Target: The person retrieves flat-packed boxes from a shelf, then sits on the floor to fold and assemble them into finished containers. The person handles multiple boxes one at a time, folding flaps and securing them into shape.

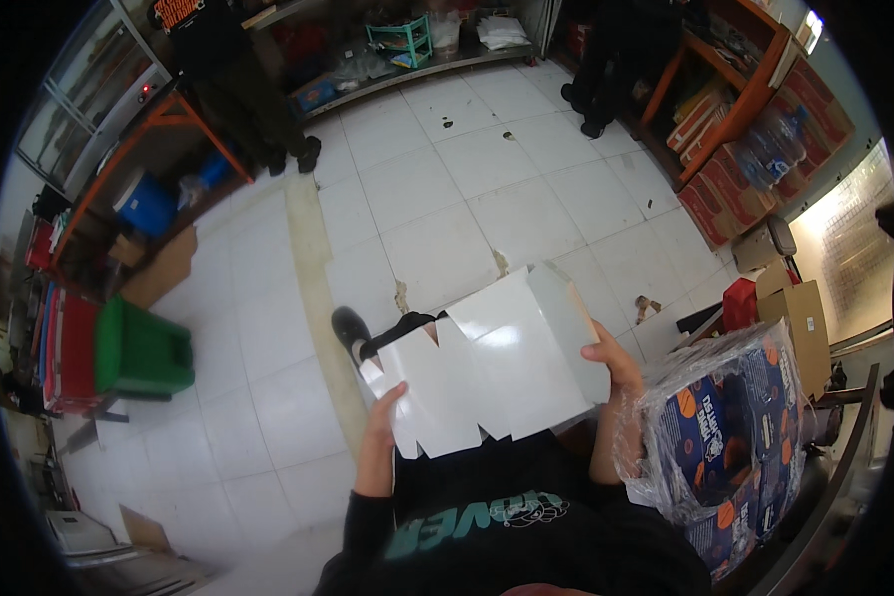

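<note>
Cardboard: a glossy white, flat sheet with notched flaps [517, 358], long axis running roughly left to right, right end tipped farther from the body
Hands: well apart, left hand [380, 422] clamped on the left end, right hand [618, 366] gripping the right, sheet stretched between them, over the lap
Printing: teal lettering on the black fabric top [467, 497], plus lettering on the plastic-wrapped blue-and-orange cartons [755, 417]

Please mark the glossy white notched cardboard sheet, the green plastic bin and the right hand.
Glossy white notched cardboard sheet [512, 363], head view: its broad panel.
Green plastic bin [143, 348], head view: middle of its visible surface.
Right hand [620, 368], head view: its middle, behind the thumb.
</note>
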`<action>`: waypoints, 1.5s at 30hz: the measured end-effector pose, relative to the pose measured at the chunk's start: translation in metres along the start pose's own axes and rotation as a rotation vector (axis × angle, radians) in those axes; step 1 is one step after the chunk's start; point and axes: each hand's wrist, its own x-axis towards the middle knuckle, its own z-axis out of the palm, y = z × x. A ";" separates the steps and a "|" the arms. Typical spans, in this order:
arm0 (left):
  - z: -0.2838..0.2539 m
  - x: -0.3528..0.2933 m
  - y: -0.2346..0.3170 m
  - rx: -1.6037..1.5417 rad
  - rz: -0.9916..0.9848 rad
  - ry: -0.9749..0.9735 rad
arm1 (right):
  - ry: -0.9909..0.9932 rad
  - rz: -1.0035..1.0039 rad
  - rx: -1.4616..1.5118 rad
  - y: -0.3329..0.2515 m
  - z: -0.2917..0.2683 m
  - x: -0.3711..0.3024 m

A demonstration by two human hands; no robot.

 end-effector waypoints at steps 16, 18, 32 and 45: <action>0.026 -0.014 0.002 0.776 0.628 0.410 | 0.200 0.204 0.053 0.042 -0.035 0.040; 0.039 -0.017 0.008 1.074 0.886 0.439 | 0.223 0.178 0.064 0.043 -0.037 0.040; 0.077 -0.007 -0.013 1.783 1.015 -0.337 | -0.106 -0.098 0.112 0.035 0.007 0.040; 0.077 0.022 -0.031 1.272 0.867 -0.561 | 0.206 -0.392 -1.048 0.079 0.111 0.062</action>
